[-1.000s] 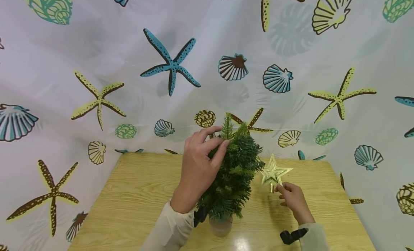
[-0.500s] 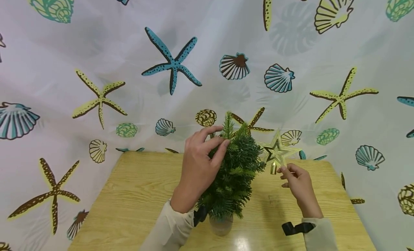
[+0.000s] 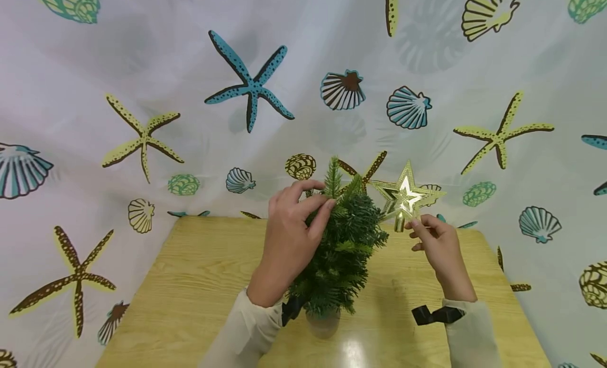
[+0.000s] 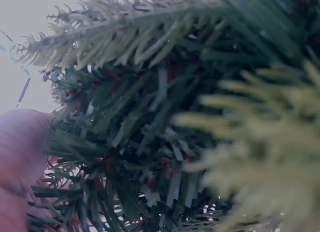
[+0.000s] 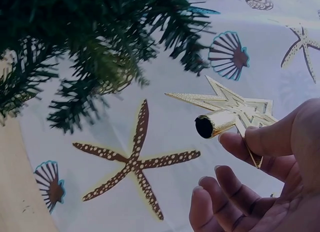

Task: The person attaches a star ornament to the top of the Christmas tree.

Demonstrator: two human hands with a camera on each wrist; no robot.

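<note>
A small artificial Christmas tree point(image 3: 343, 247) stands upright on the wooden table. My left hand point(image 3: 296, 225) pinches a top sprig of it between thumb and fingers; in the left wrist view green needles point(image 4: 140, 142) fill most of the picture and hide the fingertips. To the right of the tree, my right hand point(image 3: 441, 252) holds a gold star tree topper point(image 3: 405, 195) above the table. Thumb and index finger pinch one lower point of the star, as the right wrist view shows. Its hollow socket point(image 5: 212, 124) faces the camera there, close to the branches but apart from them.
The light wooden table point(image 3: 199, 283) runs back to a white curtain point(image 3: 303, 51) printed with starfish and shells, which also hangs at both sides. The tree's round base point(image 3: 323, 325) sits near the table's front middle.
My right hand has lifted the star topper from low over the table to near the height of the tree's upper branches. The left hand keeps its hold on the sprig.
</note>
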